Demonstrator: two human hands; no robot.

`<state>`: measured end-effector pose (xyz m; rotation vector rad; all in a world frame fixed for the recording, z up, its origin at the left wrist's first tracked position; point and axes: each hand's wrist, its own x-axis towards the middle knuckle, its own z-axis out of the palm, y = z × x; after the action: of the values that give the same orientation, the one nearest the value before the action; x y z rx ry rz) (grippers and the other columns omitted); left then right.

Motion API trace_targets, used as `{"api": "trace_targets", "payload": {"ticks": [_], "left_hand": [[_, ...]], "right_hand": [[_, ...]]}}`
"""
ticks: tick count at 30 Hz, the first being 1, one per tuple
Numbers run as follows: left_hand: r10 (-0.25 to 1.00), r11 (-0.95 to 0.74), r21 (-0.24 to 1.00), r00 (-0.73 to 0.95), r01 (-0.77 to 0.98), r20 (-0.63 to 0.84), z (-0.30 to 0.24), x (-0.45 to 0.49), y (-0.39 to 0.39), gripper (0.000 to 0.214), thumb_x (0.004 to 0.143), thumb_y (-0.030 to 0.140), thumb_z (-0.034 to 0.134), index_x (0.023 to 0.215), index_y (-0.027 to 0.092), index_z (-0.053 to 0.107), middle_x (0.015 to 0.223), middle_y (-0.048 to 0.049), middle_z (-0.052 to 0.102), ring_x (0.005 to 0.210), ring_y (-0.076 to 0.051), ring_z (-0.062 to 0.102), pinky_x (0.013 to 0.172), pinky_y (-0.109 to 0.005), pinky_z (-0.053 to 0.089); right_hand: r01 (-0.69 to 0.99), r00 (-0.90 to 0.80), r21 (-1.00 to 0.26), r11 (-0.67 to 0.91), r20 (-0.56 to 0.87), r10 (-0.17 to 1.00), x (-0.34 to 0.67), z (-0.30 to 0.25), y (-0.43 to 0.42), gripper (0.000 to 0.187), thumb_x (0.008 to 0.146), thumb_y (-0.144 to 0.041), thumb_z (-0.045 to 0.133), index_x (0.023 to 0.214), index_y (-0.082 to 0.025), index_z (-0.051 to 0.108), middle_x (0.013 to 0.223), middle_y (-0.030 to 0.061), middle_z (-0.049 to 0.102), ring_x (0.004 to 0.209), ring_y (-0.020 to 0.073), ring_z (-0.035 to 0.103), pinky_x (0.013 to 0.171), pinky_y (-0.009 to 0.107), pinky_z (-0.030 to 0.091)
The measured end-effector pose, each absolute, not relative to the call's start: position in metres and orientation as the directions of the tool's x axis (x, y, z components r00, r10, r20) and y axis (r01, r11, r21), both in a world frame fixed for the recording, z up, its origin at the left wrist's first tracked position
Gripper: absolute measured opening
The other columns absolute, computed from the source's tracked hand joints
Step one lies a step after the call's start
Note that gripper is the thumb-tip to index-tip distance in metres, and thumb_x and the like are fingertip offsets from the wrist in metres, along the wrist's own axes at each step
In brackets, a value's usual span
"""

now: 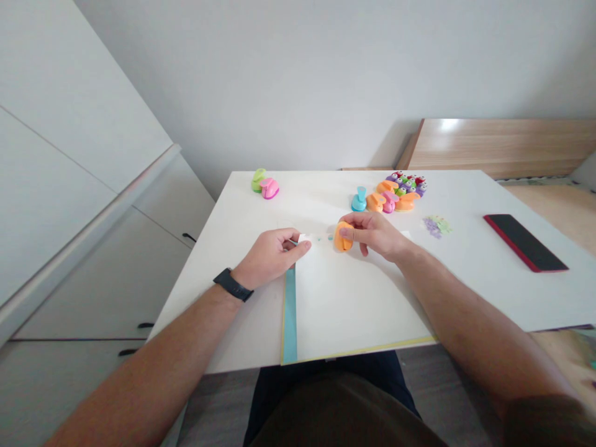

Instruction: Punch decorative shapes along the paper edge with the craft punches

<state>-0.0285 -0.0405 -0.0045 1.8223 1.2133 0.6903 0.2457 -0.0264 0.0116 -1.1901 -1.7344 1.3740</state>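
Right hand (375, 236) clamped on a chunky orange plastic craft punch (343, 237), fingers and thumb pinching it right at the top edge of a white paper sheet (354, 298), upper middle of the frame. Left hand (272, 256), black watch band (233, 284) on the wrist, resting on that sheet's top left corner, not gripping anything, well apart from the other hand. Tiny teal paper cutouts (330, 237) near the top edge, teal strip (289, 316) down the left side, yellow-edged board (372, 347) underneath. Further up on the white table (316, 192): green punch (259, 180) and pink punch (269, 188) upper left, teal punch (358, 200), more orange punches (376, 202) and a multicoloured heap of punches (405, 183) just right of centre, purple-green paper bits (435, 226), black phone in a red case (526, 242) far right
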Motion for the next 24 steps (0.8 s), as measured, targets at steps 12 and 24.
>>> {"api": "trace_targets", "payload": {"ticks": [12, 24], "left_hand": [[0.920, -0.207, 0.852, 0.393, 0.480, 0.003, -0.0049, -0.0284, -0.0409, 0.038, 0.093, 0.055, 0.065, 0.081, 0.019, 0.063, 0.064, 0.0027, 0.063, 0.057, -0.013, 0.062, 0.054, -0.023, 0.042], [0.922, -0.188, 0.865, 0.388, 0.465, -0.008, -0.0027, -0.0280, -0.0419, 0.039, 0.091, 0.057, 0.067, 0.081, 0.019, 0.063, 0.060, 0.0031, 0.062, 0.055, -0.014, 0.061, 0.053, -0.023, 0.041]], "right_hand": [[0.256, -0.343, -0.965, 0.053, -0.039, 0.939, 0.2476, 0.0079, -0.0265, 0.041, 0.085, -0.055, 0.076, 0.102, -0.018, 0.071, 0.083, 0.0022, 0.068, 0.053, 0.0087, 0.042, 0.034, 0.022, 0.030], [0.107, -0.080, -0.993, 0.045, 0.036, 0.996, 0.2525, 0.0099, -0.0221, 0.046, 0.082, -0.062, 0.077, 0.101, -0.020, 0.072, 0.095, 0.0077, 0.072, 0.063, 0.0142, 0.052, 0.036, 0.024, 0.033]]}}
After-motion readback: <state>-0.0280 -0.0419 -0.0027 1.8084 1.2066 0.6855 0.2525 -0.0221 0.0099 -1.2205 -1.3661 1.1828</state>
